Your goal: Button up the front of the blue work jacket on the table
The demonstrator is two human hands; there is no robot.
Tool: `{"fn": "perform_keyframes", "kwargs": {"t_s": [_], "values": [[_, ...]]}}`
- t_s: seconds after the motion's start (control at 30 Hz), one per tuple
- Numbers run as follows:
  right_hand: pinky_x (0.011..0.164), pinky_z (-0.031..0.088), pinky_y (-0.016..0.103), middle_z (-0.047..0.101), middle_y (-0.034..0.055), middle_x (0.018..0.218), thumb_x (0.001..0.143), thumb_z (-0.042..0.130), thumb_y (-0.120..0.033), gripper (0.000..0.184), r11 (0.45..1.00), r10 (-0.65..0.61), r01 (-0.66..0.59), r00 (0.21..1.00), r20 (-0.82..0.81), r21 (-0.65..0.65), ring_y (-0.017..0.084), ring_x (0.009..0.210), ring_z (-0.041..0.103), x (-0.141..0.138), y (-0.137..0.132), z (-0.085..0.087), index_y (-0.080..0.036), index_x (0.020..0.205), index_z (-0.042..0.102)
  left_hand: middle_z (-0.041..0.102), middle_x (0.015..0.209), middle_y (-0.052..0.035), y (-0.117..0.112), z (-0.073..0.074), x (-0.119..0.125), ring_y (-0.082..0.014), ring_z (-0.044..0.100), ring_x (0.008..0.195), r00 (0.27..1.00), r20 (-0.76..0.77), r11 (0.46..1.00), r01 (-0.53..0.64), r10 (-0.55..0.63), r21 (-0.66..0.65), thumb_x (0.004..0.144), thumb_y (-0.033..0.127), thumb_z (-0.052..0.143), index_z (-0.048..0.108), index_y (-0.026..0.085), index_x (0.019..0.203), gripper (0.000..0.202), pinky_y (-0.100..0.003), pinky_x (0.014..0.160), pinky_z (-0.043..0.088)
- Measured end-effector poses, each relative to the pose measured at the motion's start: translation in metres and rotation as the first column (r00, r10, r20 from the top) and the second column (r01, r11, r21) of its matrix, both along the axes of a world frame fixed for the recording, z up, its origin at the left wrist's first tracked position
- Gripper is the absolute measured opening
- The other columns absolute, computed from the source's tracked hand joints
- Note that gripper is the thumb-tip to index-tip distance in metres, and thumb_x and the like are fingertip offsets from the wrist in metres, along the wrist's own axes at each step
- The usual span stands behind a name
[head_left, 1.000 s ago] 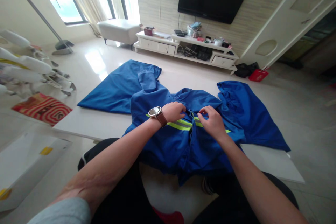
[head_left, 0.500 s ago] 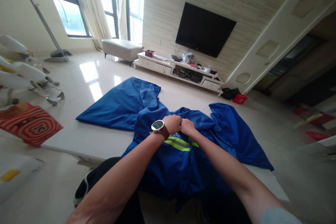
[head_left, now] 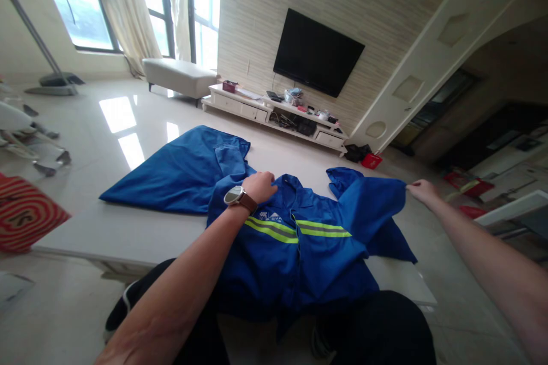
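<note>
A blue work jacket (head_left: 274,274) with yellow-green and grey stripes lies spread over a low white table (head_left: 98,242), collar away from me. My left hand (head_left: 260,187), with a round watch on its wrist, is closed at the jacket's shoulder beside the collar; its fingertips are partly hidden. Out to the right, my right hand (head_left: 423,193) pinches the end of a jacket sleeve (head_left: 377,199) and holds it raised and stretched sideways. More blue cloth (head_left: 171,174) lies at the table's left, and another blue piece shows beneath the raised sleeve.
A red striped bag (head_left: 29,214) stands by the table's left end. My knees (head_left: 385,325) are close to the near edge. Beyond the table are a white TV cabinet (head_left: 240,104) with small items, a bench (head_left: 180,77) and a wall-mounted television (head_left: 317,51).
My hands were together at the jacket's chest. The right has moved far right, drawing the sleeve out, and the left slightly left to the shoulder. The chest stripes are uncovered. The view has shifted right.
</note>
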State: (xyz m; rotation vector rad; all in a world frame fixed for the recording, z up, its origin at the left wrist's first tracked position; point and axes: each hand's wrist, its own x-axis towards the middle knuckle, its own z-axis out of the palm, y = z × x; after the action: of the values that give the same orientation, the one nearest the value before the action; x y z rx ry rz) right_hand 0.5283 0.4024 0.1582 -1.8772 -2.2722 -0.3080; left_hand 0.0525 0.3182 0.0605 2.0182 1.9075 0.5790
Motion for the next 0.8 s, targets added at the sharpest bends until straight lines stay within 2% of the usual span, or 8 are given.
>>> {"fn": "perform_keyframes", "kwargs": {"t_s": [0.1, 0.2, 0.3, 0.4, 0.5, 0.6, 0.7, 0.8], "values": [[0.069, 0.051, 0.047, 0.063, 0.0077, 0.061, 0.088, 0.061, -0.036, 0.022, 0.961, -0.215, 0.218, 0.976, 0.04, -0.167, 0.032, 0.07, 0.066, 0.028, 0.006, -0.042, -0.026, 0.069, 0.066, 0.069, 0.13, -0.017, 0.01, -0.007, -0.025, -0.0368, 0.064, 0.12, 0.99, -0.032, 0.988, -0.141, 0.14, -0.064, 0.085, 0.042, 0.055, 0.069, 0.02, 0.124, 0.047, -0.049, 0.1, 0.053], [0.079, 0.054, 0.044, 0.072, 0.0111, 0.084, 0.082, 0.066, -0.028, 0.01, 0.946, -0.123, 0.13, 0.992, 0.04, -0.297, 0.032, 0.086, 0.07, 0.02, 0.021, -0.1, -0.022, 0.074, 0.068, 0.061, 0.141, -0.0193, 0.017, -0.022, -0.046, -0.0443, 0.054, 0.129, 0.957, -0.132, 0.953, -0.276, 0.259, -0.128, 0.084, 0.045, 0.057, 0.065, 0.02, 0.129, 0.052, -0.06, 0.101, 0.05], [0.092, 0.052, 0.037, 0.073, 0.0151, 0.111, 0.082, 0.068, -0.026, 0.015, 0.93, -0.012, 0.012, 1.0, 0.005, -0.368, 0.03, 0.106, 0.069, -0.011, 0.038, -0.151, -0.018, 0.093, 0.073, 0.049, 0.156, -0.0177, 0.021, -0.045, -0.062, -0.0465, 0.046, 0.138, 0.966, -0.171, 0.96, -0.224, 0.196, -0.167, 0.083, 0.049, 0.06, 0.057, 0.024, 0.142, 0.064, -0.066, 0.105, 0.045], [0.102, 0.049, 0.035, 0.068, 0.019, 0.128, 0.083, 0.067, -0.026, 0.033, 0.92, 0.032, -0.04, 0.999, -0.027, -0.389, 0.03, 0.121, 0.064, -0.04, 0.055, -0.184, -0.014, 0.113, 0.072, 0.026, 0.17, -0.016, 0.023, -0.073, -0.079, -0.047, 0.04, 0.145, 0.979, -0.193, 0.96, -0.108, 0.058, -0.26, 0.067, 0.059, 0.078, 0.037, 0.03, 0.159, 0.104, -0.061, 0.117, 0.035], [0.105, 0.048, 0.04, 0.061, 0.023, 0.14, 0.082, 0.068, -0.027, 0.046, 0.926, 0.018, -0.033, 0.999, -0.043, -0.375, 0.034, 0.133, 0.057, -0.056, 0.067, -0.204, -0.013, 0.126, 0.067, 0.041, 0.16, -0.021, 0.027, -0.096, -0.097, -0.0407, 0.054, 0.136, 0.982, -0.18, 0.939, -0.107, 0.049, -0.328, 0.069, 0.051, 0.079, 0.026, 0.027, 0.163, 0.112, -0.048, 0.114, 0.042], [0.099, 0.05, 0.05, 0.065, 0.0218, 0.132, 0.079, 0.071, -0.03, 0.044, 0.932, 0.007, -0.026, 0.999, -0.054, -0.361, 0.038, 0.127, 0.061, -0.064, 0.073, -0.213, -0.018, 0.122, 0.068, 0.056, 0.149, -0.0198, 0.034, -0.107, -0.106, -0.0337, 0.061, 0.131, 0.994, -0.093, 0.948, -0.089, 0.064, -0.304, 0.075, 0.045, 0.075, 0.026, 0.019, 0.163, 0.104, -0.037, 0.11, 0.047], [0.092, 0.05, 0.054, 0.073, 0.015, 0.109, 0.077, 0.073, -0.033, 0.027, 0.936, 0.054, -0.076, 0.996, -0.074, -0.343, 0.038, 0.108, 0.068, -0.069, 0.074, -0.212, -0.025, 0.103, 0.072, 0.059, 0.148, -0.018, 0.04, -0.101, -0.105, -0.0314, 0.059, 0.134, 0.996, 0.004, 0.967, -0.084, 0.087, -0.241, 0.073, 0.042, 0.077, 0.04, 0.015, 0.155, 0.094, -0.034, 0.112, 0.046], [0.078, 0.053, 0.045, 0.074, 0.0123, 0.088, 0.075, 0.074, -0.032, 0.013, 0.933, 0.11, -0.141, 0.988, -0.11, -0.332, 0.035, 0.089, 0.072, -0.065, 0.078, -0.194, -0.025, 0.085, 0.074, 0.072, 0.13, -0.0127, 0.04, -0.078, -0.105, -0.0307, 0.067, 0.122, 0.987, 0.147, 0.974, -0.03, 0.064, -0.223, 0.077, 0.039, 0.072, 0.067, 0.016, 0.127, 0.056, -0.035, 0.105, 0.053]]}}
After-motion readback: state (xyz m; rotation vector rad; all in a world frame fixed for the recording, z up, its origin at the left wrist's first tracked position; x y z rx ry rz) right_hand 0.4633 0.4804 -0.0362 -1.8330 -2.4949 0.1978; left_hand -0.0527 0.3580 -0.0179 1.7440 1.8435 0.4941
